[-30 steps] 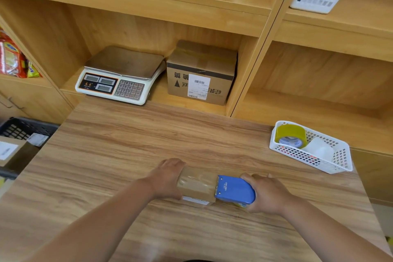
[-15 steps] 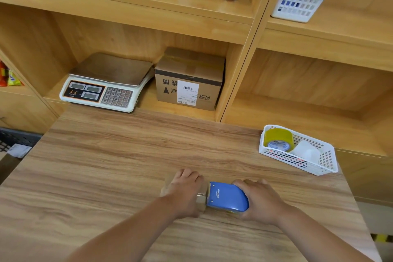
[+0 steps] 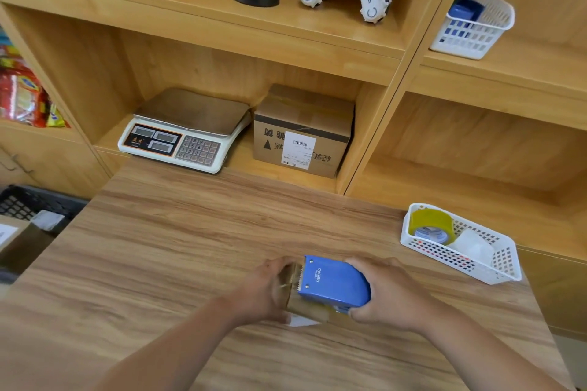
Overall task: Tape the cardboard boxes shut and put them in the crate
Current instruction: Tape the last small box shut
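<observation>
"Across the table [image 3: 158, 263], largest item first: what do you log?" asks the supervisor.

"Wood-grain table, with shelving behind its far edge. Black crate [image 3: 47, 197] past the left edge, with one brown box [image 3: 16, 244] lying in it. Labelled carton [image 3: 301, 133] on the shelf beyond the far edge, beside a scale [image 3: 184, 133]. White basket [image 3: 460, 259] at the right edge, holding a tape roll [image 3: 432, 228]."

"And the work piece?"

"Small cardboard box [image 3: 305, 308], flat on the table by the near edge, right of centre. Blue tape dispenser [image 3: 333, 282] lies on its top face, toothed blade at the box's left end. Right hand [image 3: 384, 295] is wrapped round the dispenser body. Left hand [image 3: 263, 292] clasps the box's left end, just beside the blade."

"Step in hand?"

"Judged: a sealing pass on this box, at the finish of a run, tape not yet cut. The dispenser hides the seam, so I cannot tell how the tape lies."

"Next move?"

"Likely a tilt of the dispenser so the teeth sever the tape, with the left hand bracing the box against sliding. Then the tail is pressed down and the box carried over the left edge into the crate. Risk noted: fingers close to the teeth."
</observation>
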Available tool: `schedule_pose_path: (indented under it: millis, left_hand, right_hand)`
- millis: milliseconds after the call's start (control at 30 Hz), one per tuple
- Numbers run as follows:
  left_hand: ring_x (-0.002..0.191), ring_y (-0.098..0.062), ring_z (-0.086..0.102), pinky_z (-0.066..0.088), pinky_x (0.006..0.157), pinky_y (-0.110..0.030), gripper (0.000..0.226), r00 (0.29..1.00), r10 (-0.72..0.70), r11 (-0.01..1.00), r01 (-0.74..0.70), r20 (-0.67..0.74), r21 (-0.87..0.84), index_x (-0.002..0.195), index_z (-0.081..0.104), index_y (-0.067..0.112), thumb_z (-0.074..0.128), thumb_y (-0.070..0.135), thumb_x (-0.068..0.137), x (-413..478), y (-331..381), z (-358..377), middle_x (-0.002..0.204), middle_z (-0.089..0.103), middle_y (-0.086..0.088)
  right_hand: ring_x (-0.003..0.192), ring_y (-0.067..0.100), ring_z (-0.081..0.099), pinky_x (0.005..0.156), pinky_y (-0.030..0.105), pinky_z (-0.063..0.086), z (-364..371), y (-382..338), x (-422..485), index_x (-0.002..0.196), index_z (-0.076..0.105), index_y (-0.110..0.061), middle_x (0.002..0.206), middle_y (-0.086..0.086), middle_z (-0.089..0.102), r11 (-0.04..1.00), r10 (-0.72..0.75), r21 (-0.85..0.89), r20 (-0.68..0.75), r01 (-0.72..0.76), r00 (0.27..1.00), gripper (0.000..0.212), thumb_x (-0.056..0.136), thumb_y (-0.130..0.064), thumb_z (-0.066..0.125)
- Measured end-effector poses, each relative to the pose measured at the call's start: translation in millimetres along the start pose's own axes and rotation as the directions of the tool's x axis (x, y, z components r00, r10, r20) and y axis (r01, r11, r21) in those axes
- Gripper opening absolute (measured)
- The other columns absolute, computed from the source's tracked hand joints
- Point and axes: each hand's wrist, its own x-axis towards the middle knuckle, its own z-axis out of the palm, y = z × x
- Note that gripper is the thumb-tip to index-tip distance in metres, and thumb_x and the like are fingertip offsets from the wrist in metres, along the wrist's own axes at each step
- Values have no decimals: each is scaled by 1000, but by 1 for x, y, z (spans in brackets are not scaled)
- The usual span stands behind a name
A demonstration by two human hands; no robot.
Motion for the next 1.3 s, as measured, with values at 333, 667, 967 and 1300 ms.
schedule_pose_path:
  millis: [333,667,967,1300]
  left_hand:
    - [124,-2,41,35,99,-17,94,1000,-9,991,12,26,-135,139,35,28,86,25,60,-11,-12,-10,132,45,15]
    - [125,-1,36,31,106,-18,88,999,5,993,1,49,-119,137,40,30,86,24,62,-10,-25,-21,127,41,18]
    - [128,-1,31,27,106,-17,86,998,-29,990,38,62,-139,126,34,53,86,26,63,-13,-43,-29,136,36,18]
    - [127,-1,31,30,105,-22,83,996,-24,989,36,83,-141,122,33,57,85,27,64,-10,-37,-27,135,34,21]
  right_hand:
    - [80,10,45,79,24,27,-7,-42,17,108,45,-34,94,-13,57,995,-10,-94,63,16,998,45,70,-43,67]
    - [79,9,52,78,23,30,-6,-49,27,104,43,-36,90,-13,59,988,-45,-140,98,58,994,46,65,-48,65]
    - [71,7,48,68,12,22,-23,-26,14,101,43,-37,91,-13,61,972,-46,-224,105,69,993,42,67,-48,64]
    - [82,6,53,66,17,30,-19,16,-10,102,45,-43,87,-25,59,987,13,-158,113,5,993,49,63,-67,62]
